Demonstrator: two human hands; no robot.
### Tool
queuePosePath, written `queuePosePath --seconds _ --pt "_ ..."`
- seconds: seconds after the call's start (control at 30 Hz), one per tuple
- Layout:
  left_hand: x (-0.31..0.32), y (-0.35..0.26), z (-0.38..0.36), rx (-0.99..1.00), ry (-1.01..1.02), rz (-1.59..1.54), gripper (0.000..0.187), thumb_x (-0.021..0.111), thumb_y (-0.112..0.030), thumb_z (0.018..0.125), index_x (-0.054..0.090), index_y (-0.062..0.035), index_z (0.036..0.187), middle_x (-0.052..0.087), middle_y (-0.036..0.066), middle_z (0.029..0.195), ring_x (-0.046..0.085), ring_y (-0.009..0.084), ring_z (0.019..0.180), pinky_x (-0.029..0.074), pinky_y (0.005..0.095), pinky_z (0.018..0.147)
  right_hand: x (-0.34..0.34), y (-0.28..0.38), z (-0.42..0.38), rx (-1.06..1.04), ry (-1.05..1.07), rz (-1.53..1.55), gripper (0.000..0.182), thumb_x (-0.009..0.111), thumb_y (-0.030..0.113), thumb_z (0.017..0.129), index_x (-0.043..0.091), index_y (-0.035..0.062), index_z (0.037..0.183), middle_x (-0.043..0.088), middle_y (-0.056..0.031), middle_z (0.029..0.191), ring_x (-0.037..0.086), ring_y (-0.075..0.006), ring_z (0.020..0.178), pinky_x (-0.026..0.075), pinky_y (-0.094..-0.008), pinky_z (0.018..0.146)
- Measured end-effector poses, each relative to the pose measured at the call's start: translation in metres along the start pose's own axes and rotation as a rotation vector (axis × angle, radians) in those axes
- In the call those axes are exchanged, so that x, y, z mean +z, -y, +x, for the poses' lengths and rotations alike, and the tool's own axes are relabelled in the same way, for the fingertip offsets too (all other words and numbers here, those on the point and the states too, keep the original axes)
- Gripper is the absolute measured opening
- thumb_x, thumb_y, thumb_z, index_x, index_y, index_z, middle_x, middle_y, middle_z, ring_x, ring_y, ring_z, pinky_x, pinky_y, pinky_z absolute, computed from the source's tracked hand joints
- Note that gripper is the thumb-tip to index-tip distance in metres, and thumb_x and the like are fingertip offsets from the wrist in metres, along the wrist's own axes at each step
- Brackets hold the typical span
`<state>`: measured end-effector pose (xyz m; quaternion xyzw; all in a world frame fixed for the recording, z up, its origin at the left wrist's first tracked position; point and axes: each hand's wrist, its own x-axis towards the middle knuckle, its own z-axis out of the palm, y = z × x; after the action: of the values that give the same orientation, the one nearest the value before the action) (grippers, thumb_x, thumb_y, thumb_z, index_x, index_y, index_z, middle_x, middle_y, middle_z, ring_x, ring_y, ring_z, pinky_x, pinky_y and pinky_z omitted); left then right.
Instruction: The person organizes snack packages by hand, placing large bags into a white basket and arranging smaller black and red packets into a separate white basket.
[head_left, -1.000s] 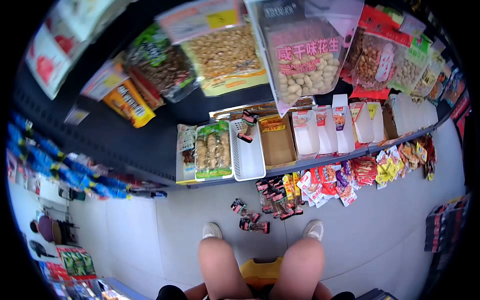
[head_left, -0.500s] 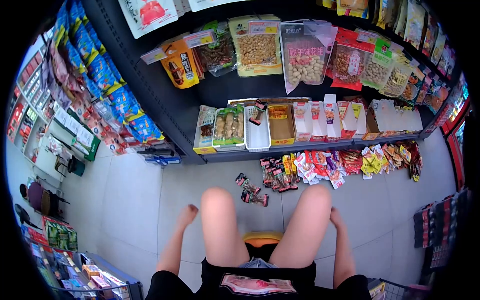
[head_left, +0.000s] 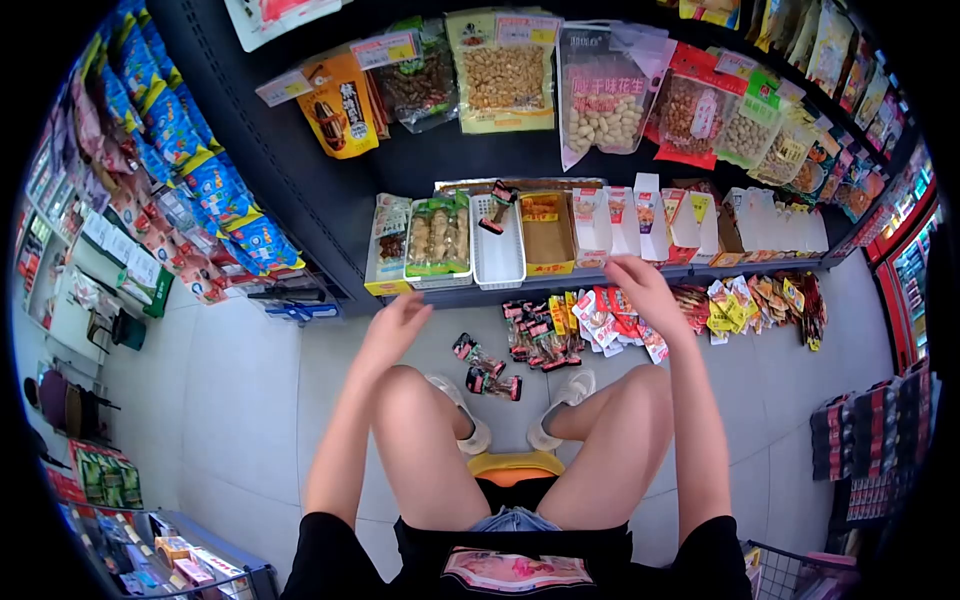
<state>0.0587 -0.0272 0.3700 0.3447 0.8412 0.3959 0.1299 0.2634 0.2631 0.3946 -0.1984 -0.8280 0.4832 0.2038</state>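
Note:
My left hand (head_left: 400, 322) is held over the floor in front of the shelf's left end, fingers loosely apart and nothing in them. My right hand (head_left: 643, 288) reaches towards the small white-and-red boxes (head_left: 622, 222), its fingers stretched and holding nothing. Between the hands, a white basket (head_left: 498, 262) on the bottom shelf has one small black-and-pink packet (head_left: 496, 208) at its back. A brown box (head_left: 547, 243) stands beside it. Similar black packets (head_left: 493, 383) lie on the floor, with a larger pile (head_left: 540, 333) nearer the shelf.
Colourful snack packets (head_left: 740, 308) lie along the floor to the right. Bags of peanuts (head_left: 605, 95) hang above the bottom shelf. Blue bags (head_left: 185, 160) hang on the left. Under me is a yellow stool (head_left: 515, 466). Wire baskets (head_left: 262, 582) stand beside me.
Both hands have risen from beside my legs and moved forward towards the shelf. My knees have spread apart, so my shoes now show. The view has shifted slightly.

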Motion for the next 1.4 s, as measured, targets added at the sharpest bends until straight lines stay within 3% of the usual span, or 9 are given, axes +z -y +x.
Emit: queuePosePath --seconds 0.27,0.5,0.7,0.93,1.03,1.13,1.2,1.33,1.4 --pt "0.065 -0.063 0.071 0.218 0.287 0.36 0.041 0.051 -0.032 0.079 0.049 -0.002 0.107 0.059 0.016 0.09 0.057 0.0303 0.082 0.045 0.0352 0.071 0.082 -0.004 0.07 -0.039 0.253 -0.135 0.028 0.051 0.023 0.079 0.056 -0.0022 0.092 0.059 -0.0197 0.081 0.057 -0.0322 0.078 0.044 -0.0352 0.071" --pt "0.118 -0.001 0.125 -0.019 0.542 0.493 0.047 0.049 -0.038 0.077 0.049 -0.0024 0.107 0.058 0.018 0.093 0.056 0.032 0.087 0.043 0.037 0.076 0.133 -0.064 0.127 0.107 0.406 -0.397 0.034 0.049 0.028 0.078 0.056 -0.0021 0.092 0.056 -0.0236 0.092 0.053 -0.0363 0.089 0.042 -0.0399 0.078" --pt "0.165 0.095 0.117 -0.358 0.757 0.538 0.039 0.051 -0.037 0.077 0.058 -0.0034 0.095 0.058 0.016 0.097 0.055 0.0316 0.091 0.043 0.0387 0.079 0.197 -0.153 0.112 0.51 0.575 -0.482 0.033 0.047 0.027 0.078 0.055 0.0009 0.097 0.055 -0.0207 0.1 0.052 -0.0338 0.095 0.041 -0.0404 0.082" --pt "0.271 0.211 0.029 -0.765 0.301 -0.059 0.043 0.052 -0.039 0.074 0.055 0.0003 0.091 0.055 0.024 0.092 0.055 0.0339 0.085 0.043 0.0387 0.073 0.265 -0.242 0.016 0.663 0.64 -0.392 0.036 0.049 0.025 0.076 0.051 -0.0004 0.102 0.051 -0.0212 0.105 0.05 -0.0347 0.097 0.04 -0.0403 0.083" --pt "0.307 0.227 -0.022 -1.366 0.347 -0.472 0.039 0.048 -0.04 0.079 0.057 -0.0051 0.092 0.059 0.01 0.081 0.056 0.0247 0.077 0.043 0.039 0.07 0.289 -0.256 -0.028 0.638 0.331 -0.34 0.035 0.05 0.023 0.076 0.05 -0.0009 0.101 0.047 -0.0222 0.109 0.047 -0.0362 0.099 0.04 -0.0404 0.083" --pt "0.338 0.226 -0.049 -1.517 0.236 -0.678 0.038 0.046 -0.042 0.08 0.053 -0.0094 0.099 0.056 0.006 0.089 0.052 0.0204 0.083 0.042 0.0399 0.071 0.308 -0.259 -0.053 0.834 0.159 -0.247 0.035 0.05 0.021 0.075 0.049 0.001 0.104 0.044 -0.0209 0.113 0.042 -0.0352 0.104 0.038 -0.0407 0.086" --pt "0.351 0.219 -0.049 -1.61 -0.119 -0.884 0.042 0.048 -0.042 0.08 0.049 -0.0079 0.105 0.052 0.006 0.096 0.049 0.0202 0.09 0.04 0.0382 0.075 0.326 -0.258 -0.06 0.932 -0.07 -0.32 0.038 0.051 0.017 0.074 0.048 0.0051 0.11 0.043 -0.0201 0.114 0.039 -0.0351 0.107 0.034 -0.0403 0.089" --pt "0.345 0.239 -0.033 -1.721 -0.169 -0.949 0.05 0.049 -0.043 0.079 0.042 -0.008 0.114 0.048 0.007 0.105 0.045 0.0218 0.098 0.035 0.0398 0.082 0.323 -0.258 -0.053 0.887 0.0 -0.373 0.038 0.05 0.016 0.074 0.048 0.0061 0.11 0.043 -0.0164 0.117 0.037 -0.0317 0.11 0.032 -0.0404 0.091" --pt "0.338 0.243 -0.026 -1.779 -0.257 -0.858 0.057 0.05 -0.044 0.077 0.036 -0.0098 0.121 0.04 0.007 0.116 0.039 0.0229 0.105 0.028 0.042 0.089 0.315 -0.261 -0.047 0.895 0.209 -0.337 0.039 0.047 0.017 0.075 0.046 0.0059 0.112 0.04 -0.0135 0.121 0.035 -0.029 0.114 0.027 -0.0439 0.094"
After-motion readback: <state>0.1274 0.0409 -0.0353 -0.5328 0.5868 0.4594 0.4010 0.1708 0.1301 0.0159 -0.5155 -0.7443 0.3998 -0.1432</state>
